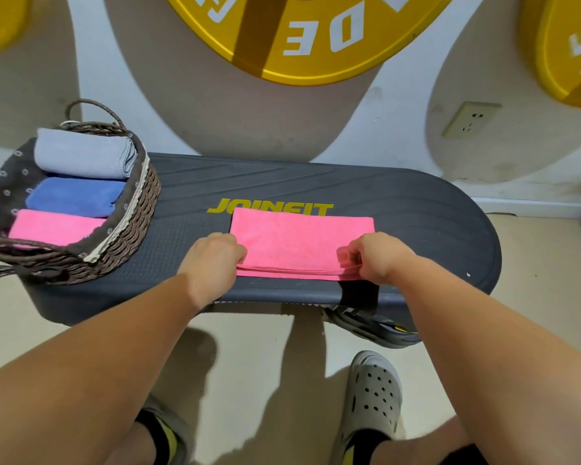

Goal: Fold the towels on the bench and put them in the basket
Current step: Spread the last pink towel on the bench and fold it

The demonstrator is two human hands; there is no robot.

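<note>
Dark bench (416,209): wicker basket (135,216) at left end, folded pink towel (299,239) mid-front.

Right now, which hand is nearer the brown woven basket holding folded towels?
Left. The left hand holds the folded pink towel's near-left corner, on the brown woven basket's side; the right hand pinches the near-right corner, farther away.

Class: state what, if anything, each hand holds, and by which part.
Both hold the pink towel on the bench: the left hand at its near left corner, the right hand pinching its near right corner.
</note>
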